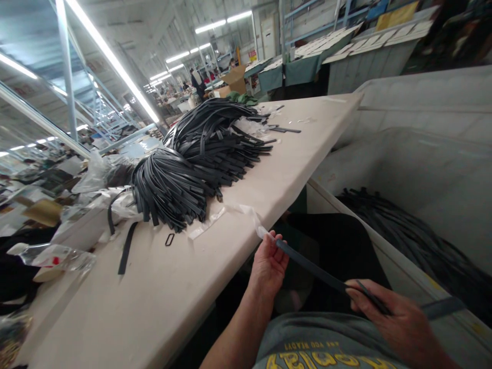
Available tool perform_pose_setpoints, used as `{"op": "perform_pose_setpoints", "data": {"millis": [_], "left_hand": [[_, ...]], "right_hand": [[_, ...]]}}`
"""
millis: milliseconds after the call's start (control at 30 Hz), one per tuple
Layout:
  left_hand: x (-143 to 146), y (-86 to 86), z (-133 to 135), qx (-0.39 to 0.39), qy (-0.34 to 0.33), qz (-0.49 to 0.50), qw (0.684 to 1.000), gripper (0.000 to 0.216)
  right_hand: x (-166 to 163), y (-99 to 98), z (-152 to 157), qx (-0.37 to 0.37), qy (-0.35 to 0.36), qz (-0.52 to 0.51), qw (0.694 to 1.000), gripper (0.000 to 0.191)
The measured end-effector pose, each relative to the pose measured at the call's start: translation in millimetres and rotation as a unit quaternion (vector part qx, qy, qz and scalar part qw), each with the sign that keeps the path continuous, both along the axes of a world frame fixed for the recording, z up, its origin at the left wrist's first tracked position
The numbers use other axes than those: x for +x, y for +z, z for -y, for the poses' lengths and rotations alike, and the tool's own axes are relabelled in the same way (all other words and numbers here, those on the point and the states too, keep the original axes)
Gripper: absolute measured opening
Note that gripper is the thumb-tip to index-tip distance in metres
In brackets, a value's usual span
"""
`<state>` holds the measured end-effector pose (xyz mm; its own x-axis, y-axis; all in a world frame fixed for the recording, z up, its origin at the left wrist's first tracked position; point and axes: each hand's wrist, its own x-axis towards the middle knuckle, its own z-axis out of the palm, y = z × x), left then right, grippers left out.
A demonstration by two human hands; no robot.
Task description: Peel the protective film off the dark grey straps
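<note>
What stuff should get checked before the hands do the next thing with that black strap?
1. Left hand grips the strap at its end: ok.
2. Right hand holds the other part of the strap: ok.
3. Strap stretched straight between both hands, no twist: cannot tell.
4. White tape strip hangs free from the strap end over the table edge: ok.
5. Pile of straps lies well back from the table edge: ok.
6. Bin on the right is open and has room: ok.
</note>
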<state>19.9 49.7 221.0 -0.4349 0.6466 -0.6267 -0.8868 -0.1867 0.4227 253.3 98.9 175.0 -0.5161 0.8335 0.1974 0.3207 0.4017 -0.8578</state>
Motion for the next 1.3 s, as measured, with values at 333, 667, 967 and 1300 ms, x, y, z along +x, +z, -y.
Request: {"op": "perform_pose_setpoints", "data": {"millis": [333, 667, 967, 1300], "left_hand": [[2.8, 2.5, -2.1, -0.015, -0.015, 0.015, 1.000, 0.016], [6.5, -4.7, -1.4, -0.014, -0.016, -0.016, 1.000, 0.017], [43.1, -30.7, -3.1, -0.002, -0.076, -0.033, 0.997, 0.025], [65.8, -23.4, -23.0, -0.199, -0.010, -0.087, 0.976, 0.010]], "right_hand": [[0.5, -15.7, -3.7, 0.003, 0.006, 0.004, 1.000, 0.018], [-0.8, -12.9, -3.6, 0.007, -0.003, 0.009, 1.000, 0.017], [-34.8, -1.1, -0.8, -0.059, 0.034, 0.018, 0.998, 0.030], [21.5, 7.9, -4.8, -0.279, 0.194, 0.076, 0.937, 0.047]]}}
